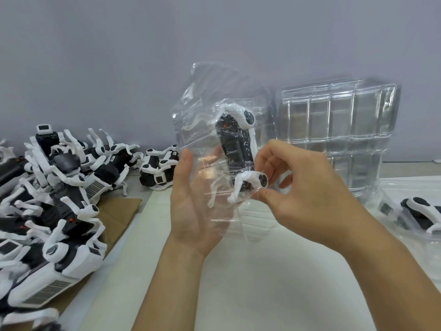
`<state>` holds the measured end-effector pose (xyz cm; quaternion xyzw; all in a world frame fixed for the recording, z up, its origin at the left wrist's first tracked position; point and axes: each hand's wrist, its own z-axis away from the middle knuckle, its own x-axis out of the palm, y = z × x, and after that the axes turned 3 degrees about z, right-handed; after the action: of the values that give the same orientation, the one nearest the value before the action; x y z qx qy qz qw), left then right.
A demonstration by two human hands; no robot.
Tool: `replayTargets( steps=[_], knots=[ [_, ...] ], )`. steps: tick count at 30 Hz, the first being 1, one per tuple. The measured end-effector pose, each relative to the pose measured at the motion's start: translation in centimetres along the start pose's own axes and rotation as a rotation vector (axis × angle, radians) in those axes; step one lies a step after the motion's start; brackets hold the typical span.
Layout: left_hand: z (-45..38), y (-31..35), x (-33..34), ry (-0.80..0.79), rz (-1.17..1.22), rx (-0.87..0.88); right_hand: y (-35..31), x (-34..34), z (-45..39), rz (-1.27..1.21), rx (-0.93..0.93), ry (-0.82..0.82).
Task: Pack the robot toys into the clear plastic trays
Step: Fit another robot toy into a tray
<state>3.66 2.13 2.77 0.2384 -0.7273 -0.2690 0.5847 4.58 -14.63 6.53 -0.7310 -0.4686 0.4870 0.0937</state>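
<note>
**Robot toy seated in a clear tray, held up in both hands**

We see the left hand (191, 206) raised palm-up with its fingers straight, backing a clear plastic tray (202, 130) held above the white table (250, 283). A black-and-white robot toy (238, 149) sits inside the tray, standing nearly upright, its white legs spread to the left. The right hand (310, 194) curls its thumb and fingers at the toy's lower white leg joint; whether skin meets the toy or only the plastic film we cannot tell through the glare. A stack of empty trays (338, 130) stands behind the right hand by the grey wall (119, 56). A heap of loose robot toys (55, 199) lies at left, partly on brown cardboard (119, 216). Another packed toy (422, 213) lies at the right edge.
</note>
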Motion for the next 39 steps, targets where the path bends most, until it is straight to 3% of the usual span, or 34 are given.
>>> replayTargets(
  steps=[8, 12, 18, 24, 35, 39],
  knots=[
    [-0.2, 0.0, -0.4, 0.023, 0.014, 0.029, -0.6, -0.1, 0.0, -0.001, -0.030, -0.001],
    [-0.2, 0.0, -0.5, 0.001, 0.027, 0.023, -0.8, -0.9, 0.1, -0.137, -0.038, -0.045],
    [-0.3, -0.8, -0.1, -0.047, -0.146, -0.055, -1.3, -0.5, -0.7, -0.146, -0.072, 0.301],
    [-0.2, -0.8, -0.4, -0.022, -0.161, -0.056, -1.2, 0.0, -0.9, -0.185, -0.065, 0.442],
    [-0.4, -1.1, -0.7, -0.072, -0.078, -0.114, -1.1, 0.2, -0.8, -0.068, -0.086, 0.448],
    [-0.5, -1.0, -0.9, -0.037, -0.117, -0.079, -1.5, 0.7, -0.7, 0.105, -0.128, 0.463]
  ],
)
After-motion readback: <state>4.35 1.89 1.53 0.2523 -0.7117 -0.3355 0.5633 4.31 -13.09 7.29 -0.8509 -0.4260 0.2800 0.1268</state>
